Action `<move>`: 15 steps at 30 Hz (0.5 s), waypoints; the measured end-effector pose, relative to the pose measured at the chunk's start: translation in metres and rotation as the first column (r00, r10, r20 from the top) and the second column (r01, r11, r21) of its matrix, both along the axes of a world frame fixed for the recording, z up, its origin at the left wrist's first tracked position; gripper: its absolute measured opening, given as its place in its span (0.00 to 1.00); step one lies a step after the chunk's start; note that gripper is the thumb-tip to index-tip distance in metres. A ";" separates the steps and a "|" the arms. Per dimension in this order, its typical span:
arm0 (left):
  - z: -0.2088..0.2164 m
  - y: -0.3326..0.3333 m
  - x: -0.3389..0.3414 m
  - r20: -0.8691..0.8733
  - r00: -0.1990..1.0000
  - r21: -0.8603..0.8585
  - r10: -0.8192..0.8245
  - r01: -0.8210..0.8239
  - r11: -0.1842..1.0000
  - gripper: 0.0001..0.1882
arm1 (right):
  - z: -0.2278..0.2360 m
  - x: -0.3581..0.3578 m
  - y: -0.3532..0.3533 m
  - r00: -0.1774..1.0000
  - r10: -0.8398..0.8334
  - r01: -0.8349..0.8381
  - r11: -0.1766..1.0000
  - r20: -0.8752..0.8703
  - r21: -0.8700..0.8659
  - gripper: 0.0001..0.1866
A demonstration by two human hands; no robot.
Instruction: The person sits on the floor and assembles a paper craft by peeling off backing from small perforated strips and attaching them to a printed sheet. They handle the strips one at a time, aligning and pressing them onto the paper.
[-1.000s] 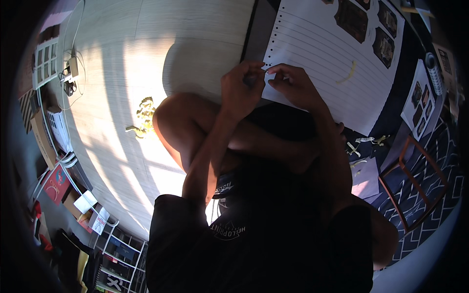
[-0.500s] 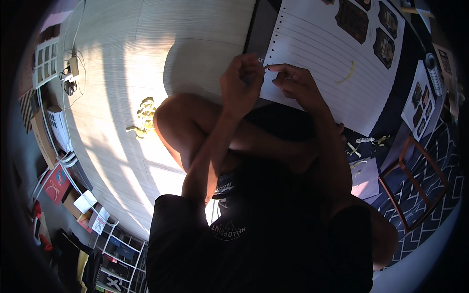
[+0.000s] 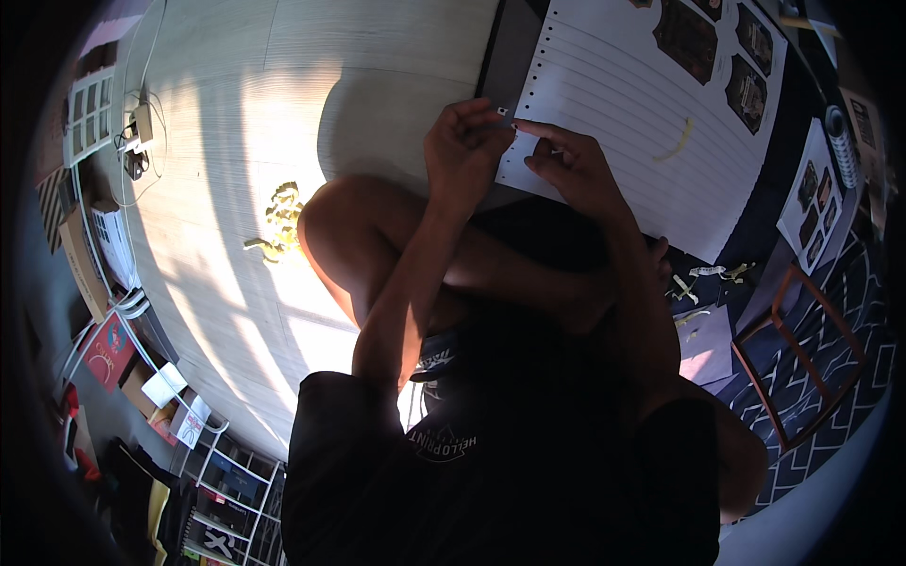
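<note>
Left hand (image 3: 462, 146): half-curled, small white piece (image 3: 502, 111) at fingertips; grip, long axis too small to tell. Right hand (image 3: 574, 168): index extended leftward; hold cannot be told. Ruled paper sheet (image 3: 613, 108): flat, beyond hands, punched edge running away.

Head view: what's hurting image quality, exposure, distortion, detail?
Head view: harsh sunlight washes out the floor beside the knee; head view: the shirt sinks into near-black; head view: straight edges bend toward the dark rim; head view: the white piece at the left hand is too small to identify.
</note>
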State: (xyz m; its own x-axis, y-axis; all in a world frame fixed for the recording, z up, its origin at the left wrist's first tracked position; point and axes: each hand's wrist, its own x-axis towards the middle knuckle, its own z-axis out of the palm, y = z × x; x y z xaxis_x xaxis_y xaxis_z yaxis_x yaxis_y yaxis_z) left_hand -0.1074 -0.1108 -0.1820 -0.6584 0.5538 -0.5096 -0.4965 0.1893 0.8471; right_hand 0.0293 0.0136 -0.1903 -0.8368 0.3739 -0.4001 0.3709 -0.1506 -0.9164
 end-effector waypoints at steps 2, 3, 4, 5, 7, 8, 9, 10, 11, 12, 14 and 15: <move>0.000 0.000 0.000 0.000 1.000 0.002 0.002 -0.002 1.000 0.27 | 0.000 -0.001 -0.001 1.000 0.003 -0.002 1.000 -0.014 0.030 0.26; -0.002 0.000 0.000 -0.003 1.000 0.005 0.004 -0.004 1.000 0.28 | 0.001 -0.001 -0.001 1.000 0.006 -0.006 0.999 0.002 0.040 0.26; -0.003 0.000 0.000 -0.006 1.000 0.008 0.006 -0.006 1.000 0.28 | 0.003 -0.001 -0.001 1.000 0.009 -0.010 0.999 0.018 0.049 0.27; -0.003 0.000 0.000 0.007 1.000 0.018 0.013 -0.013 1.000 0.28 | 0.005 -0.002 -0.001 0.999 0.013 -0.015 0.998 0.034 0.059 0.27; -0.001 0.001 0.000 0.035 0.999 0.038 0.026 -0.027 0.999 0.28 | 0.009 -0.002 -0.002 0.999 0.006 -0.008 0.998 0.043 0.059 0.26; -0.002 0.001 0.001 0.034 0.999 0.043 0.035 -0.036 0.998 0.28 | 0.010 -0.002 -0.002 0.999 0.002 -0.005 0.998 0.047 0.059 0.26; -0.002 0.001 0.001 0.033 0.998 0.047 0.044 -0.046 0.998 0.28 | 0.010 -0.003 -0.004 0.999 -0.010 0.002 0.988 0.053 0.152 0.25; -0.003 0.001 0.001 0.032 0.998 0.052 0.053 -0.055 0.997 0.28 | 0.009 -0.003 -0.006 0.998 -0.024 0.009 0.970 0.058 0.243 0.25; -0.005 0.001 0.001 0.018 0.998 0.057 0.052 -0.053 0.997 0.28 | 0.008 -0.003 -0.007 0.997 -0.038 0.015 0.943 0.061 0.332 0.24; -0.006 0.001 0.002 0.005 0.999 0.063 0.052 -0.052 0.997 0.28 | 0.009 -0.004 -0.006 0.997 -0.033 0.009 0.942 0.065 0.336 0.23; -0.008 0.001 0.002 -0.024 0.999 0.055 0.044 -0.043 0.998 0.28 | 0.012 -0.006 -0.004 0.997 -0.024 -0.002 0.939 0.071 0.344 0.22; -0.007 0.001 0.001 -0.041 0.998 0.041 0.036 -0.035 0.999 0.27 | 0.011 -0.006 -0.004 0.997 -0.045 0.027 0.958 0.060 0.284 0.21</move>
